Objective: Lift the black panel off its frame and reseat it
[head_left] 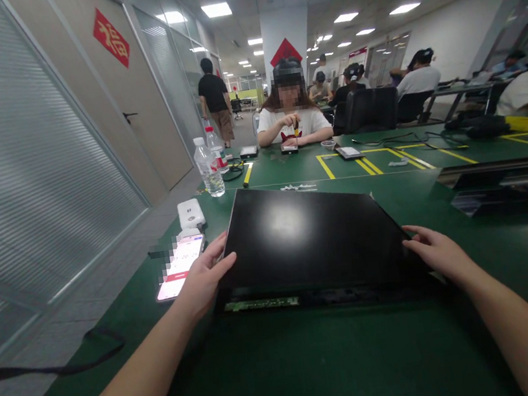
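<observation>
A black LCD panel with a glossy reflection on its face is held just in front of me, over the green table. A thin green circuit board strip shows along its near edge. My left hand grips the panel's left edge, thumb on the face and fingers on the side. At the right edge, my right hand pinches the panel between thumb and fingers. Whether the panel's underside touches the table is hidden.
A lit phone and a white power bank lie left of the panel. Water bottles stand beyond them. Dark panels lie stacked at right. Across the table, a person works with a yellow-handled tool. A black strap hangs at left.
</observation>
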Available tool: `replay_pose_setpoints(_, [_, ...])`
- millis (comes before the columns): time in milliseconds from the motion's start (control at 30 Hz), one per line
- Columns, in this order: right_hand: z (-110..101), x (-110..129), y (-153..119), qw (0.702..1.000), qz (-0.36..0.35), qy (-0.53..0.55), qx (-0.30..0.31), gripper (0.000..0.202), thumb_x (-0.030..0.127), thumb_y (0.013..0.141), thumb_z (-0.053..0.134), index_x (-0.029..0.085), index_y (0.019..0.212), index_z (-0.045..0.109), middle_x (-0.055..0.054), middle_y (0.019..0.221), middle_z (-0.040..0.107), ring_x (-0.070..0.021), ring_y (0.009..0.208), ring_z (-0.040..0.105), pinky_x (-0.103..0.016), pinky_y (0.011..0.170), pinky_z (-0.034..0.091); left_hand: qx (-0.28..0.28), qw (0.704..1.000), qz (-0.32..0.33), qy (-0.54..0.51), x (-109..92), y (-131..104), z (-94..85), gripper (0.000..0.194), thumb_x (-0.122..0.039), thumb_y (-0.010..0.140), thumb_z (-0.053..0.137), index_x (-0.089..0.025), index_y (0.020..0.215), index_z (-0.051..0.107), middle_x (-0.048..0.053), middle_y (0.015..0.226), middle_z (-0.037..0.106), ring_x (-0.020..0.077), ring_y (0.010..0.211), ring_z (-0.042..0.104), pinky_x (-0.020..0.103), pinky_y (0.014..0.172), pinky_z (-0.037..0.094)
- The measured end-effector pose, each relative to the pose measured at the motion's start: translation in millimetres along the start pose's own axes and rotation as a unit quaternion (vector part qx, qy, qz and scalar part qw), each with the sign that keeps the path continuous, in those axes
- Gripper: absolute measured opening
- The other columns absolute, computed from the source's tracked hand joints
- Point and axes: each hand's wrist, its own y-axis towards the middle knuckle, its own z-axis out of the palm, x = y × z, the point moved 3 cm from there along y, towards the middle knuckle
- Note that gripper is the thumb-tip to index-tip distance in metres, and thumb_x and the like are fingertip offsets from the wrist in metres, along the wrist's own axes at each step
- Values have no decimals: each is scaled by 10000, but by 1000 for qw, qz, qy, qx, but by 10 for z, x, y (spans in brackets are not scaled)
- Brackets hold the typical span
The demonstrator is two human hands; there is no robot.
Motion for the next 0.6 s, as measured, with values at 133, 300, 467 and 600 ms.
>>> replay_pose_setpoints(133, [-1,45,-26,999,30,31,-14,587,473,746,735,192,1253,829,-60,879,773,-269,844,737,-368,738,554,12,999,46,17,-71,-19,9,730,-624,707,1007,-271,1328,859,103,1778,495,457,1635,434,534,1306,450])
replay_pose_setpoints(300, [12,5,-45,982,65,175,-16,468,409,672,786,217,1095,850,-136,1128,846,-327,1068,781,-395,846,610,11,998,59,25,-92,-32,-8,790,-664,715,993,-263,1377,834,110,1784,485,449,1638,433,531,1319,430])
replay_pose_setpoints(467, [-25,47,-57,952,52,301,-29,366,325,601,807,211,948,832,-127,1027,857,-330,1005,800,-403,842,638,-16,999,36,-11,-56,2,-81,876,-633,700,1009,-244,1452,788,138,1668,626,454,1591,502,555,1296,460])
replay_pose_setpoints(600, [-59,231,-230,872,82,482,9,514,271,598,877,274,1109,817,-54,1074,867,-308,994,823,-400,854,676,-4,999,28,-46,-38,17,-100,801,-589,744,995,-238,1437,799,138,1548,730,435,1484,626,509,1246,522])
